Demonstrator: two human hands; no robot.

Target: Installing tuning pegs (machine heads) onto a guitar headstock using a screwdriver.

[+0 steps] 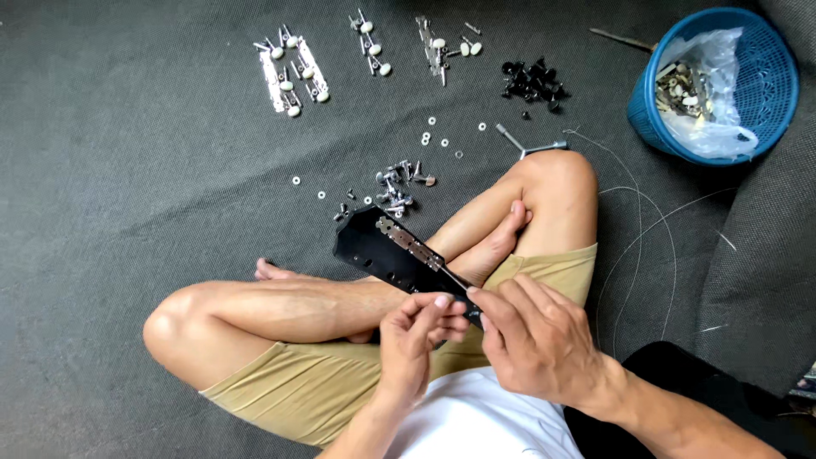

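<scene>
— Fingers (442,308) of our left hand (412,344) are pressed together in a pinch on something too small to make out, right at the near end of the black guitar headstock (374,246). What about the other side?

— Our right hand (535,340) curls its fingers around the neck end of the headstock, just beside the left fingertips, clamped on it. The headstock slants up and away from both hands across our crossed legs, with the metal tuner plate (412,246) showing on top.

— We'd judge the grip matters most: keep the right hand firm so the headstock cannot twist while the left works at it.

— Agreed, and keep the pinch close over our lap; anything dropped would vanish into the grey carpet (127,170). Loose screws and washers (395,183) lie beyond the headstock's far tip, the tuner strips (289,68) farther off, the blue basket (722,85) well to the right.
</scene>
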